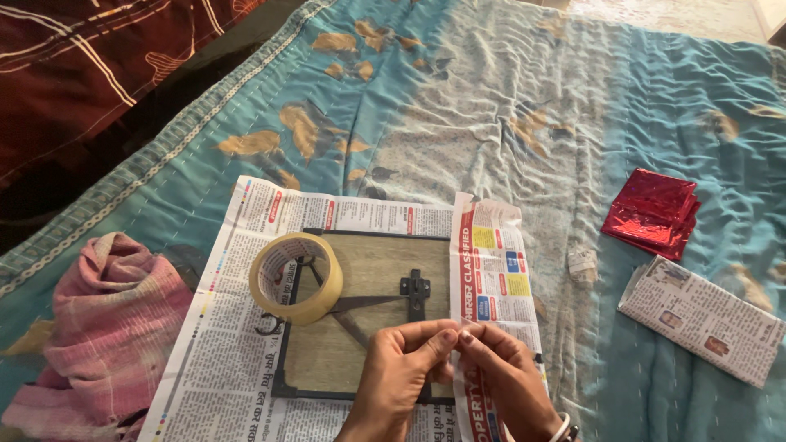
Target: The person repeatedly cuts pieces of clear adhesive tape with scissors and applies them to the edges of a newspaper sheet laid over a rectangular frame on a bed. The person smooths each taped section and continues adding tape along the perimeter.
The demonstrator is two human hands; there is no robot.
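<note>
Both hands meet at the near edge of a dark-framed board (368, 270) lying face-down on newspaper (237, 344) on the bed. The left hand (401, 368) and right hand (499, 372) pinch a small clear tape piece (458, 326), its long axis running left-right. A tape roll (296, 277) rests on the board beside them.

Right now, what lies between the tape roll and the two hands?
In the head view, a pair of scissors lies between the tape roll and the left hand and right hand, on the picture frame's back.
</note>
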